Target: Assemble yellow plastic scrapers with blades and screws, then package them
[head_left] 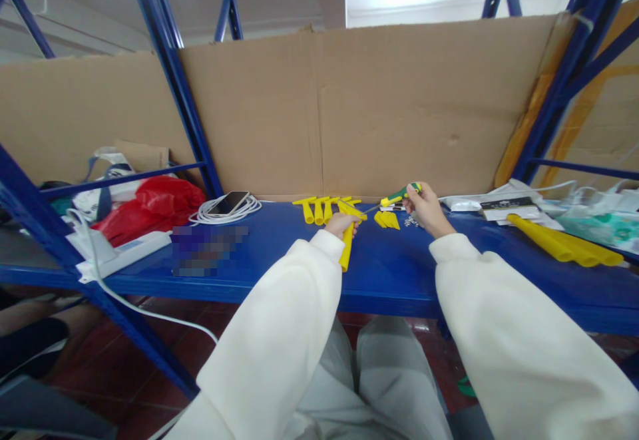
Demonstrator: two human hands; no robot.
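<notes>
My left hand (340, 225) is closed around a yellow tube-shaped piece (346, 251) with a flat crosspiece at its top. In my right hand (424, 208) is a screwdriver (401, 195) with a green and yellow handle, its shaft pointing left toward the crosspiece. Whether the tip touches the piece is too small to tell. Behind my left hand stand several similar yellow T-shaped pieces (318, 212) in a row. Between my hands lie small flat yellow parts (387, 220). Tiny metal bits, apparently screws (410, 221), are scattered beside my right hand.
Several yellow tubes (564, 240) lie at the right by white packets (516, 208). At the left are a phone (229, 203) on a coiled white cable (202, 214), a red bag (154, 207) and a power strip (132, 253). Cardboard (399, 107) backs the blue shelf (279, 267).
</notes>
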